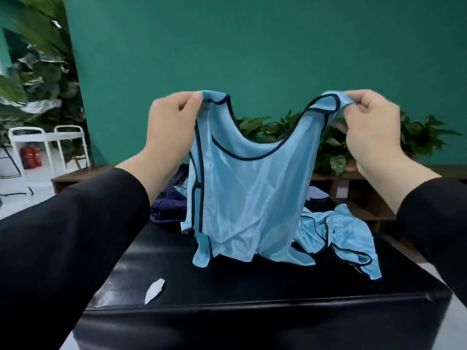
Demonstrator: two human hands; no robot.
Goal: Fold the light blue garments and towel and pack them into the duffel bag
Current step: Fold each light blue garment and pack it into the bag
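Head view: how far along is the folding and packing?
Nothing looks folded or packed yet. In hand: the left hand and right hand each pinch a shoulder strap of the light blue vest, hanging open above the black table. Left: a second blue garment lies crumpled; the dark bag behind awaits packing.

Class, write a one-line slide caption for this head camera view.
Both hands, left hand and right hand, hold a light blue vest up by its shoulder straps above a black table.

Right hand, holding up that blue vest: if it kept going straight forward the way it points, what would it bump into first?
Probably the potted plants behind the table; the green wall comes after. Depth is hard to judge. The right hand pinches the vest strap.
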